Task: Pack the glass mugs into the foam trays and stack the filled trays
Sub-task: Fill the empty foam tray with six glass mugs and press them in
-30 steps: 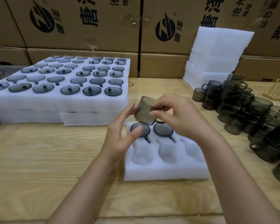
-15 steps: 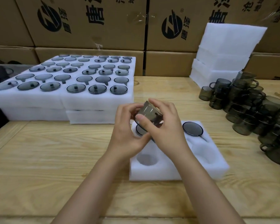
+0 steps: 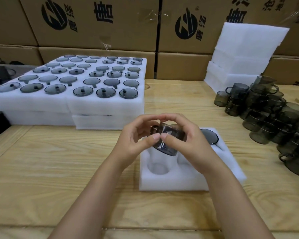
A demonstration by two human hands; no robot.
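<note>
— Where was the glass mug (image 3: 167, 140) at that moment?

— It was between both hands, just above the far left part of the small foam tray (image 3: 171, 181). It was tilted, with its handle to the left. I could not tell if it touched the foam.

— How did the hands hold it?

— The left hand (image 3: 138, 135) and the right hand (image 3: 185, 140) were both curled round it. The fingers arched over the top and the two thumbs met on the near side of the glass.

— Was something already in this tray?

— Yes, one packed mug (image 3: 209, 136) sat in the far right pocket. The front left pocket (image 3: 158, 167) was open and white inside.

— And the rest of the counter (image 3: 59, 169)?

— On the left stood the filled trays (image 3: 104, 107), stacked, with many dark round glasses in their pockets. On the right was a heap of loose mugs (image 3: 266, 114), and behind them a pile of white foam blocks (image 3: 245, 49). Cardboard boxes (image 3: 110, 23) made a wall at the back.
</note>
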